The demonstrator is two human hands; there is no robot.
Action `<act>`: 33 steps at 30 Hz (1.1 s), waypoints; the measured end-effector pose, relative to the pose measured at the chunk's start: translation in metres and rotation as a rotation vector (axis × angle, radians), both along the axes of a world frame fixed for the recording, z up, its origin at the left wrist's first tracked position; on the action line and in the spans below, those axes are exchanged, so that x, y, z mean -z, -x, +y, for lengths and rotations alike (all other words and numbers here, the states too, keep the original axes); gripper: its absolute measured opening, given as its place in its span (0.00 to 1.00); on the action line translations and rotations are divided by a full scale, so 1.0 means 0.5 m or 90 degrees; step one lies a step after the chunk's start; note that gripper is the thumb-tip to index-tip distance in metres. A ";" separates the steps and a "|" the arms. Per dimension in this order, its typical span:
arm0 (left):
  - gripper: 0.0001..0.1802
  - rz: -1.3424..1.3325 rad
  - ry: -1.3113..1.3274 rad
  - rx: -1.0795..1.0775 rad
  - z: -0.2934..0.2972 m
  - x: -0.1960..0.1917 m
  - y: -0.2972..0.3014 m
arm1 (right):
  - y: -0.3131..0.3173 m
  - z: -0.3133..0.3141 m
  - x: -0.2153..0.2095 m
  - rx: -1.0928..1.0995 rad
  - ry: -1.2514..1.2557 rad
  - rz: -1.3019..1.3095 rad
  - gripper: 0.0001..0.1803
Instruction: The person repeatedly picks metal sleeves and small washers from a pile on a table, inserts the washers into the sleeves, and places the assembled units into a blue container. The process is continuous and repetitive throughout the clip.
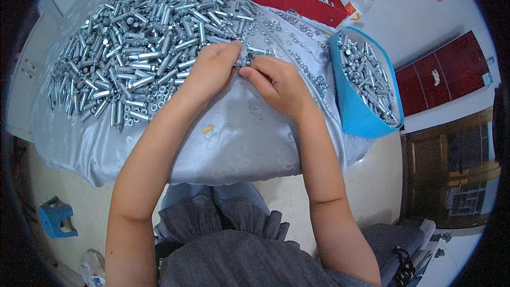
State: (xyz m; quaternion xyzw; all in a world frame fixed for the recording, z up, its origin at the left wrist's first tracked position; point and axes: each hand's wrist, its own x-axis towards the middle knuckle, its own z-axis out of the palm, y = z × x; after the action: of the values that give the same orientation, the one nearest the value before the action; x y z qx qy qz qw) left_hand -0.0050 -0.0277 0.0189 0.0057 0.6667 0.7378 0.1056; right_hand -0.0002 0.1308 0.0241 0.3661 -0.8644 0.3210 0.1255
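Note:
Over the table, my left hand [217, 68] and my right hand [279, 82] meet with their fingers closed. Between the fingertips sits a small shiny metal expansion bolt [244, 62], mostly covered by the fingers. The left hand grips one end and the right thumb and forefinger pinch the other. To the left lies a large heap of loose expansion bolts [141, 53], reaching close to my left wrist. Loose nuts and washers [305, 66] are scattered beyond and to the right of my right hand.
A silver-grey cloth [239, 151] covers the table. At the far right stand a red box [297, 2] and a blue fabric bin [355, 107], both holding bolts. A plastic bottle [361, 5] stands behind them. A blue stool [56, 218] is on the floor at left.

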 end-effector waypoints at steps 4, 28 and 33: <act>0.19 -0.010 0.004 -0.019 0.005 -0.003 -0.001 | -0.021 -0.013 -0.020 0.076 0.068 -0.105 0.12; 0.14 0.576 0.289 -0.173 0.009 -0.002 -0.025 | -0.012 -0.029 -0.014 -0.116 0.474 -0.793 0.26; 0.11 0.649 0.279 -0.192 0.012 -0.006 -0.032 | -0.016 -0.018 -0.023 -0.193 0.504 -0.864 0.27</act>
State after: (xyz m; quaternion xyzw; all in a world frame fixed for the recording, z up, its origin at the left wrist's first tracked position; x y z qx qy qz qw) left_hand 0.0109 -0.0219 0.0217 0.2439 0.7639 0.4935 -0.3369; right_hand 0.0077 0.1216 0.0357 0.1324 -0.5147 0.7703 -0.3525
